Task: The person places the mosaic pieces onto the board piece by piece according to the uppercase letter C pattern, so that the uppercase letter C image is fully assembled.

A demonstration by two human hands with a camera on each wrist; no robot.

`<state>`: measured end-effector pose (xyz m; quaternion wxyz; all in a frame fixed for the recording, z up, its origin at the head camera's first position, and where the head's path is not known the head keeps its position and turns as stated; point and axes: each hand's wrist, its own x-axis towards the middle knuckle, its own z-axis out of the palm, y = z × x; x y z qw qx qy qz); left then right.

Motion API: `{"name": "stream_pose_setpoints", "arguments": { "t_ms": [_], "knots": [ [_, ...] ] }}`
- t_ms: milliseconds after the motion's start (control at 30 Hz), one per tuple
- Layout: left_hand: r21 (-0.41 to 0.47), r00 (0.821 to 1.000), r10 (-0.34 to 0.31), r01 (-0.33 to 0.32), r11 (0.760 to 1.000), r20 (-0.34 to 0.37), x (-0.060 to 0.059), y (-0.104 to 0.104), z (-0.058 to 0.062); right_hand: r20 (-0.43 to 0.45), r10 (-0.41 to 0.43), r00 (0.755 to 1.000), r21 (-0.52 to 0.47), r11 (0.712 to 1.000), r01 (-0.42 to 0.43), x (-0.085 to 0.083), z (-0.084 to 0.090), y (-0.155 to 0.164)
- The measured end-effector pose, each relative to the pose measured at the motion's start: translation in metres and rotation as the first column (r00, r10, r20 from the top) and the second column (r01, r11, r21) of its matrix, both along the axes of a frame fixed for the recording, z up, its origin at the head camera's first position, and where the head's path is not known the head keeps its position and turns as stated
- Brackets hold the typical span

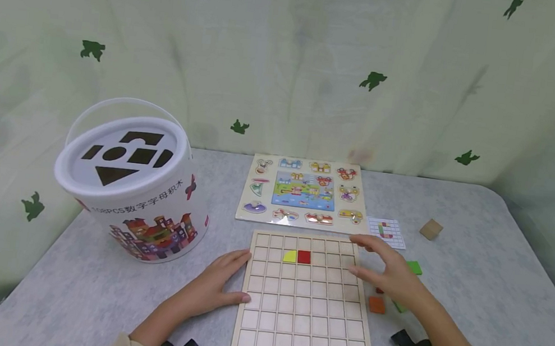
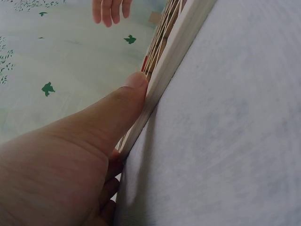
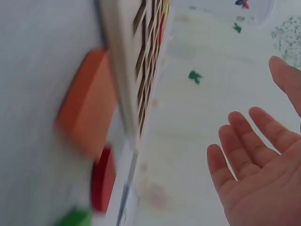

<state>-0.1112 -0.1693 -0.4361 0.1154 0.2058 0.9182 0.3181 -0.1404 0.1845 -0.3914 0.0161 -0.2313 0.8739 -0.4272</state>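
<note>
While the left hand (image 1: 217, 282) lies flat, bracing the board (image 1: 306, 297), the empty, spread right hand (image 1: 389, 269) should pick the orange tile (image 1: 377, 304) cleanly.

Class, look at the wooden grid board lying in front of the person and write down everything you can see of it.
The grid board is a pale, wood-looking square tray, divided by thin ribs into rows of small square cells. It lies flat on the grey table. Nearly all cells are bare; a yellow quarter-round piece and a red square piece sit side by side in the second row. The left hand touches its left edge.
</note>
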Motion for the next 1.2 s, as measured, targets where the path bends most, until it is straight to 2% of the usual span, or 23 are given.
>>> {"name": "stream_pose_setpoints", "arguments": {
  "t_ms": [133,300,567,733,900,1200],
  "knots": [
    [-0.011,1.0,0.003,-0.003,1.0,-0.009,0.0,0.001,0.0,-0.034,-0.074,0.997,0.061,0.995,0.076,0.007,-0.002,0.025],
    [-0.021,1.0,0.005,-0.005,1.0,-0.018,0.0,0.001,0.001,0.003,-0.144,0.99,0.137,0.98,0.142,0.013,-0.011,0.05],
    [-0.028,1.0,0.011,-0.011,1.0,-0.021,0.0,0.001,0.001,0.102,-0.179,0.978,0.23,0.961,0.152,0.012,-0.024,0.073],
    [-0.025,1.0,0.012,-0.012,1.0,-0.015,0.0,0.001,0.001,0.125,-0.18,0.976,0.26,0.955,0.143,0.011,-0.029,0.079],
    [-0.024,1.0,0.012,-0.012,1.0,-0.019,0.0,0.001,0.001,0.112,-0.178,0.978,0.283,0.949,0.14,0.01,-0.032,0.079],
    [-0.008,1.0,-0.001,0.001,1.0,0.01,0.0,0.0,0.001,0.004,-0.19,0.982,0.352,0.919,0.177,0.009,-0.035,0.076]
  ]
}}
